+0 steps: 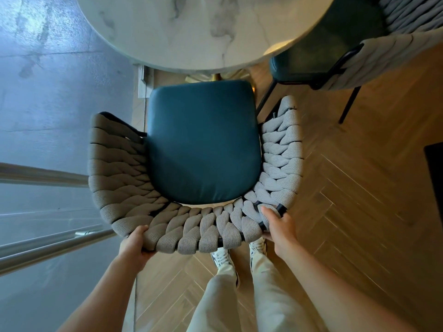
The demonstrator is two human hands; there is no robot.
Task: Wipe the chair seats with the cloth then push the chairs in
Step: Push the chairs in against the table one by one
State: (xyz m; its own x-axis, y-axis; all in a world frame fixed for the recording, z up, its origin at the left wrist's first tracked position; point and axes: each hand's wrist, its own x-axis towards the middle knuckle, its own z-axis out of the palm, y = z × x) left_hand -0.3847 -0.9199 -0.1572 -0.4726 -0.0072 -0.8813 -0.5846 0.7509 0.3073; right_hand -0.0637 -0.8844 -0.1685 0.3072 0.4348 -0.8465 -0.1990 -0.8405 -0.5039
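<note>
A chair with a teal leather seat [203,144] and a curved backrest of woven grey rope [191,228] stands right below me. The seat's front edge is at the rim of the round white marble table [191,29]. My left hand [135,243] grips the backrest's left rear corner. My right hand [278,224] grips its right rear corner. A second chair of the same kind [318,58] sits partly under the table at the upper right. No cloth is in view.
A glass wall with metal rails [43,240] runs along the left, close to the chair. The floor [359,188] is wooden herringbone. My legs and white shoes [223,257] are just behind the chair. A dark object [435,178] sits at the right edge.
</note>
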